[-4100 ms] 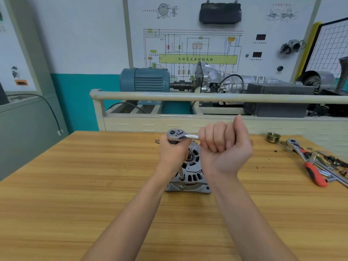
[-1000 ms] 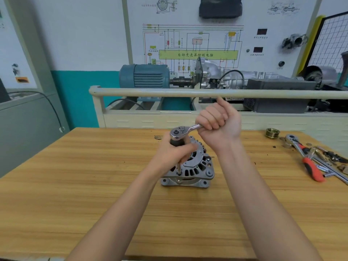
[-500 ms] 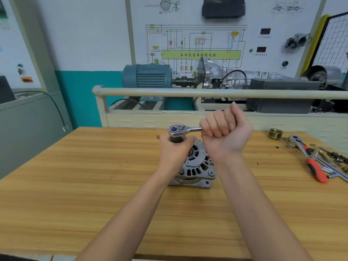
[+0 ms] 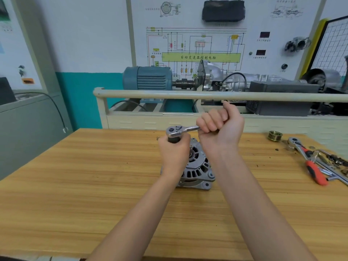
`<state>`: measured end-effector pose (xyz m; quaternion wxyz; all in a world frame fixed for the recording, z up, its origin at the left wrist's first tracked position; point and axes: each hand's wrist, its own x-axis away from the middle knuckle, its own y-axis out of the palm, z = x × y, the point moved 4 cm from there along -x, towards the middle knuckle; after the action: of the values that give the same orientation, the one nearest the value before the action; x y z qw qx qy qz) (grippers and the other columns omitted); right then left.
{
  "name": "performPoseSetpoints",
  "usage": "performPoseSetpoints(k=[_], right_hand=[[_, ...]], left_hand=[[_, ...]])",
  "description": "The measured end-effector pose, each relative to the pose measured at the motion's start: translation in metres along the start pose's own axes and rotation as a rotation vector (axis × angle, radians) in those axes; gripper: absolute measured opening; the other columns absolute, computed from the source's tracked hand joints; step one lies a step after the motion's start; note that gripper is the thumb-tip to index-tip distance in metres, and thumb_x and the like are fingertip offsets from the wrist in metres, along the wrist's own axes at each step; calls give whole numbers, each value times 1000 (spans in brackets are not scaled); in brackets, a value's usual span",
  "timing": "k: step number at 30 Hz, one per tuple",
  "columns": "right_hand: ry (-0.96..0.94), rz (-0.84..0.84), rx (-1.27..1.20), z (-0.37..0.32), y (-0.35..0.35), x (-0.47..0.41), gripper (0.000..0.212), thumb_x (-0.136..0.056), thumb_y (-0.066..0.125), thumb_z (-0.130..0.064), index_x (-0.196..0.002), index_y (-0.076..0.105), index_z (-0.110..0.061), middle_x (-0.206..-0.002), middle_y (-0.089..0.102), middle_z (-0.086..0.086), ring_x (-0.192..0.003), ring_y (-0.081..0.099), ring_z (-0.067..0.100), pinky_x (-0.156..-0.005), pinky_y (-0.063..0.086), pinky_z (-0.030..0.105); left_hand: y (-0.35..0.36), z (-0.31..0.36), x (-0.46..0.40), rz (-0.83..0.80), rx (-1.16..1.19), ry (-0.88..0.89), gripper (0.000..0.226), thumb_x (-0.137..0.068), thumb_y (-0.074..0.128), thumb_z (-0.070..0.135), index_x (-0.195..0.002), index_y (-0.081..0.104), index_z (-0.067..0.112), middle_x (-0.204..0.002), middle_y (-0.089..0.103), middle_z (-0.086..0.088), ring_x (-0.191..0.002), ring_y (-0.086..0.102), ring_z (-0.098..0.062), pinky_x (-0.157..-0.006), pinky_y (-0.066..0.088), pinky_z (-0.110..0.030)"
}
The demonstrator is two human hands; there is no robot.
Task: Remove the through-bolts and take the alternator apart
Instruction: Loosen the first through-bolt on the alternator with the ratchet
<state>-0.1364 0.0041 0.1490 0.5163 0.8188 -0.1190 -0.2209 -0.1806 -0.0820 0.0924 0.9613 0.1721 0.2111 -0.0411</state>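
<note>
A silver alternator (image 4: 197, 171) stands on the wooden workbench (image 4: 94, 185), its slotted end housing facing me. A steel ratchet wrench (image 4: 178, 131) sits above its left side, on a dark socket extension that runs down to the housing. My left hand (image 4: 174, 151) grips that extension just under the ratchet head and hides most of it. My right hand (image 4: 220, 127) is curled round the ratchet handle, which points to the right. The bolt under the tool is hidden.
At the right of the bench lie a red-handled ratchet (image 4: 308, 162), chrome tools and small loose parts (image 4: 337, 162), with a brass-coloured pulley (image 4: 275, 136) behind them. A beige rail (image 4: 207, 96) fronts a training rig with a blue motor (image 4: 148, 78) beyond the bench.
My right hand has swung the ratchet handle back and forth at the far side of the alternator. My left hand has stayed on the extension. The alternator has not moved from its place.
</note>
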Motion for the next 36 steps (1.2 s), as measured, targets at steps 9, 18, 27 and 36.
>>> performPoseSetpoints(k=[9,18,27,36], right_hand=[[-259,-121,204,23,0,28,22,-98,47,-17,-78,48,-8,-51,48,0,-52,51,14,-73,55,31],[461,-21,175,20,16,-24,31,-95,53,-29,-70,41,-15,-40,24,-9,-28,23,3,-30,22,14],[307,155,279,18,11,-21,24,-95,56,-18,-76,44,-10,-60,43,2,-38,35,7,-36,34,17],[521,-12,-104,10,8,-22,46,-98,44,-42,-60,33,-18,-36,22,-6,-35,5,4,-30,10,15]], left_hand=[[0,-1,-9,65,-26,-29,27,-82,63,1,-59,52,11,-49,49,5,-46,41,-6,-45,35,-18],[0,13,-8,-863,-198,-56,32,-72,72,23,-46,54,22,-42,49,4,-41,44,-14,-50,40,-20],[18,-1,-3,-358,-119,6,31,-69,56,-5,-52,41,16,-42,39,11,-39,29,-3,-39,25,-15],[16,5,3,-615,-243,-9,31,-74,63,-7,-56,40,6,-49,34,-2,-42,28,-9,-43,24,-21]])
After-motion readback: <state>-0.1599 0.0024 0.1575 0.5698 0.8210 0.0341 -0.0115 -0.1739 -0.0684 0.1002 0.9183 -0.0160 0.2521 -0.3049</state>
